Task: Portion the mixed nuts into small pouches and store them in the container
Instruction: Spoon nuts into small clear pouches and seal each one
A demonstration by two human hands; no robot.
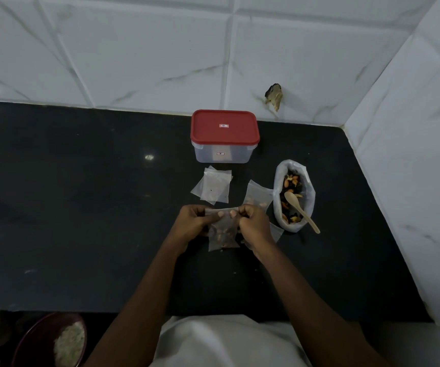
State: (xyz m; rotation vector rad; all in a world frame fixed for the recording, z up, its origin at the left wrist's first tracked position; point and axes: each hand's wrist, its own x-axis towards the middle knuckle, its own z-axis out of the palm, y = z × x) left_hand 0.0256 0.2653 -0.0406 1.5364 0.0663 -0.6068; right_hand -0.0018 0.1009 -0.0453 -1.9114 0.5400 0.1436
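Observation:
A small clear pouch [222, 231] with nuts in its bottom hangs between my hands above the black counter. My left hand [191, 222] pinches its top edge on the left, and my right hand [254, 225] pinches the same edge on the right. A bigger plastic bag of mixed nuts [294, 194] lies open to the right, with a wooden spoon [301, 210] resting in it. Another pouch with a few nuts [257, 196] lies just beyond my right hand. A small stack of empty pouches [212, 186] lies further back. Behind them stands the clear container with its red lid [224, 127] closed.
The black counter [81, 207] ends at a white tiled wall [134, 49] behind and another on the right. A dark bowl of pale grains [54, 340] sits below the counter's front edge at the lower left. A brownish scrap [274, 96] clings to the back wall.

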